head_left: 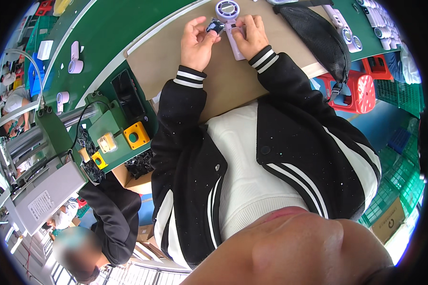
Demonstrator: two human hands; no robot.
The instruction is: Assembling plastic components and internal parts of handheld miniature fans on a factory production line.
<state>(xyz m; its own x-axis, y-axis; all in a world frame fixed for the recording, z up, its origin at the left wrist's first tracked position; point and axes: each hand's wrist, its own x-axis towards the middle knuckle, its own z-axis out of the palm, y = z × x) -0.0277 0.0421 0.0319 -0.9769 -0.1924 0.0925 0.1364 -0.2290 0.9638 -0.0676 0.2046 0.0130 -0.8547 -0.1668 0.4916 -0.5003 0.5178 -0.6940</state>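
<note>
A pale lilac handheld fan (227,8) lies on the brown board (176,61), its round head at the far edge and its handle toward me. My right hand (252,38) is closed on the handle, thumb and fingers near its upper part. Left of the fan, my left hand (198,45) pinches a small, glossy black piece (215,26) between thumb and fingers. That piece looks like a little dark packet; its exact kind cannot be made out. It is close beside the fan's neck, and I cannot tell whether they touch.
A black mesh bag (316,40) lies right of the board, with more lilac fans (383,28) beyond. Red stools (359,92) stand below. Leftward are a green belt (102,52) with fans, a dark phone (127,92), a yellow button box (137,135) and a co-worker (111,218).
</note>
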